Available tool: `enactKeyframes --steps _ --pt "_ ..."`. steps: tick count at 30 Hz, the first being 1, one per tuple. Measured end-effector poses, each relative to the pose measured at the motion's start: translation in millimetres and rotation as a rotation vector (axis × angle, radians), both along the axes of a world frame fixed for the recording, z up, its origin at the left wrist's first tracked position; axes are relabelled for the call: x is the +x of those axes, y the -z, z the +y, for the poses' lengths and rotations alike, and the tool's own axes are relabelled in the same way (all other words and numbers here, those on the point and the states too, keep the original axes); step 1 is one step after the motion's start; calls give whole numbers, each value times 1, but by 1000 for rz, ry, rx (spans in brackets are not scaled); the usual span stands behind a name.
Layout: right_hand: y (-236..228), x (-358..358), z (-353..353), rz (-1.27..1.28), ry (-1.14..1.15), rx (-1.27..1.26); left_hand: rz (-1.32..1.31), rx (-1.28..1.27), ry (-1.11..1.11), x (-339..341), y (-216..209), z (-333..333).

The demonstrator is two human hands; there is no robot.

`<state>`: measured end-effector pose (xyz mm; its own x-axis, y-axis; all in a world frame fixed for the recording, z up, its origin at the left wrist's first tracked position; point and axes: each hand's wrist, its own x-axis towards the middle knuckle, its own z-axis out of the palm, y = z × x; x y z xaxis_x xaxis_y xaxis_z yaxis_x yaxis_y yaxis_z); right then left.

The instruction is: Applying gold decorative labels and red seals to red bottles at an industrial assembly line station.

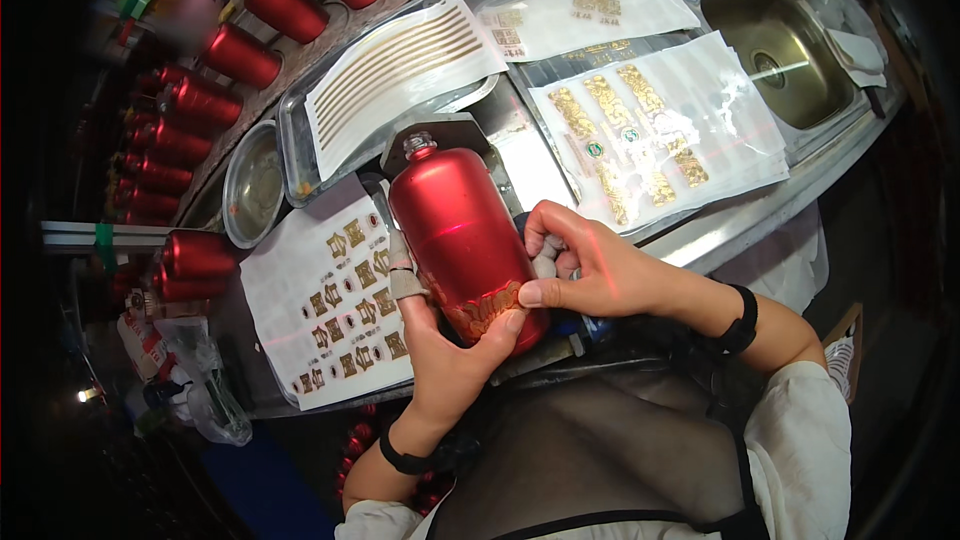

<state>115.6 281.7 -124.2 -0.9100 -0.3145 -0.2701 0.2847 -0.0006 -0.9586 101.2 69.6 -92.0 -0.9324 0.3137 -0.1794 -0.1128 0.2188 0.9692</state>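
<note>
A glossy red bottle [455, 225] with a clear glass neck lies tilted in front of me, its neck pointing away and its base toward me. Near the base a gold patterned decal [487, 312] lies on its surface. My left hand [443, 352] grips the bottle's lower left side, the thumb on the decal and a finger covered in greyish wrap along the side. From the right, my right hand [605, 265] holds the lower side, its thumb pressing the decal's right end. Its other fingers curl in, some covered in greyish-white wrap and partly hidden. A dark angular stand [470, 130] shows behind the bottle.
A sheet of brown-gold decals [330, 340] lies at left, a striped sheet [400, 70] on a metal tray behind. Gold decal sheets [700, 130] lie at right, before a sink [770, 55]. A metal bowl [255, 185] and several red bottles [240, 55] line the left and back.
</note>
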Motion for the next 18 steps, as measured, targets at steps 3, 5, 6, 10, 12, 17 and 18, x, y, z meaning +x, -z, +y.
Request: enactKeyframes --steps 3,5,6,10,12,17,18 --pt "0 3 -6 135 41 72 -14 33 22 0 4 -9" --pt "-4 2 -4 90 31 56 -30 66 44 0 9 -20" --pt "-5 2 -3 41 28 39 40 89 125 0 12 -25" --pt "-1 -6 5 -87 353 -115 180 -217 276 0 26 -42" --pt "-4 -7 21 -199 552 -322 209 -188 277 2 21 -33" --pt "-62 8 -28 431 283 137 431 -338 167 16 15 -27" --pt "-69 5 -37 579 138 231 472 -446 141 17 12 -27"
